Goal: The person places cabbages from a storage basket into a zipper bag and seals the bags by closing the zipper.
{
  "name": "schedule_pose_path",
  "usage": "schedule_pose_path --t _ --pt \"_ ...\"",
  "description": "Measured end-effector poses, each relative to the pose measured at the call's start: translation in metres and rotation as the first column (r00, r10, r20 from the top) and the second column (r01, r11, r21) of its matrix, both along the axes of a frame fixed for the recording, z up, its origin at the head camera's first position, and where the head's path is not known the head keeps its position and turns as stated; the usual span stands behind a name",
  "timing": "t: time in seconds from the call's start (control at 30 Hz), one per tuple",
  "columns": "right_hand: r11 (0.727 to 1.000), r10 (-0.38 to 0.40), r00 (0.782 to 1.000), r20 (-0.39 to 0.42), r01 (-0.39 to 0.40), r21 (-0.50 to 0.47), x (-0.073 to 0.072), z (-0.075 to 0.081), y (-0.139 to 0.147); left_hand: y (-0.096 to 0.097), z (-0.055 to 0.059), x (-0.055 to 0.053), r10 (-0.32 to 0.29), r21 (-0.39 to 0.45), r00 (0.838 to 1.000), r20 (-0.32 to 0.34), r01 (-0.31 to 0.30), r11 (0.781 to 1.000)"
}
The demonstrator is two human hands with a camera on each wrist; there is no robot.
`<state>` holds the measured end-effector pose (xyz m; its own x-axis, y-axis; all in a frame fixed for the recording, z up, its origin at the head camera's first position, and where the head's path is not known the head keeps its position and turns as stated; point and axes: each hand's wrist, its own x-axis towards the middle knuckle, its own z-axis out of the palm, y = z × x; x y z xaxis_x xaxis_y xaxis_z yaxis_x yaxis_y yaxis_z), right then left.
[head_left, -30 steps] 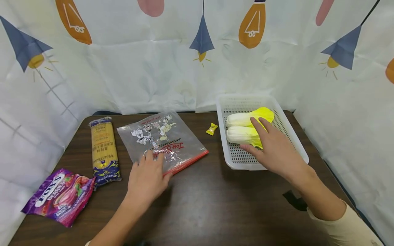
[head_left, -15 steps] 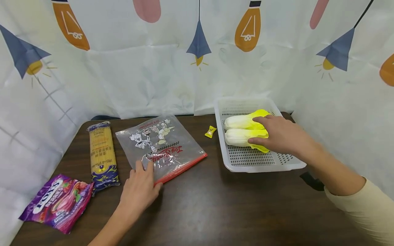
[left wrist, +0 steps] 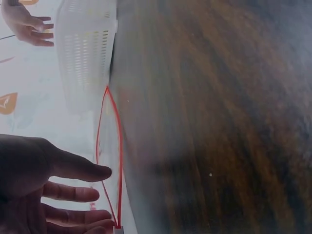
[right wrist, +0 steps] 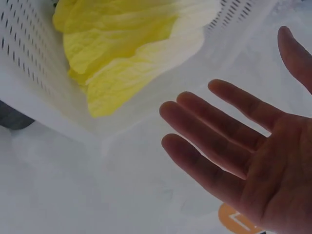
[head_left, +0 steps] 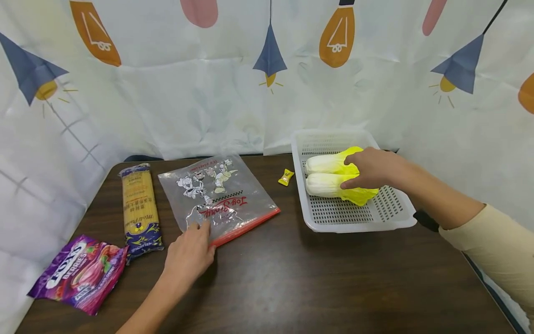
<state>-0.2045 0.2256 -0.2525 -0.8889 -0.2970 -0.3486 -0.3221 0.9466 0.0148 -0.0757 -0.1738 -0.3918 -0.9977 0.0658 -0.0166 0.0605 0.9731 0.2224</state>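
In the head view my left hand [head_left: 189, 253] is at the near left corner of a clear zip bag [head_left: 233, 190] with a red zip edge. The left wrist view shows its thumb and fingers extended beside the red edge [left wrist: 120, 151], whose two sides stand apart; whether they touch it is unclear. My right hand [head_left: 373, 168] is above two Chinese cabbages [head_left: 323, 184], white with yellow leaves, lying in a white basket [head_left: 306, 204]. From the right wrist, its fingers [right wrist: 209, 170] look straight and spread, apart from the yellow leaves [right wrist: 122, 53].
Between bag and basket lies a small yellow-wrapped candy [head_left: 285, 177]. A spaghetti pack [head_left: 141, 208] and a purple Fox's Berries bag [head_left: 81, 273] are at the left of the brown table [head_left: 292, 283]. A patterned cloth [head_left: 187, 102] hangs behind.
My right hand has shifted right and turned sideways over the cabbages. My left hand has drawn slightly back and left along the zip bag. Bag and basket look unmoved on the table.
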Motion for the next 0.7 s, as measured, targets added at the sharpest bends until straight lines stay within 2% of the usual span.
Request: schedule_pose_path --t 0.1,0.33,0.47,0.57,0.7 --pt "0.999 0.001 1.0 0.011 -0.002 0.043 -0.007 -0.002 -0.003 -0.001 -0.001 0.0 -0.017 -0.008 1.0 0.005 0.017 1.0" --pt "0.993 0.053 0.995 0.086 -0.062 0.098 -0.024 -0.016 -0.007 -0.004 -0.003 -0.001 -0.056 -0.054 0.997 -0.043 0.054 0.997" --pt "0.989 0.072 0.99 0.125 -0.087 0.122 -0.037 -0.025 -0.01 -0.005 -0.002 -0.002 -0.03 -0.063 0.999 -0.034 0.028 0.998" --pt "0.986 0.054 0.988 0.144 -0.075 0.146 -0.045 -0.032 -0.012 -0.004 0.0 -0.003 0.0 -0.034 1.0 -0.029 -0.001 0.999" --pt "0.987 0.019 0.983 0.181 -0.047 0.153 -0.052 -0.039 -0.013 -0.002 0.003 -0.005 0.033 0.006 0.997 -0.066 -0.032 0.999"
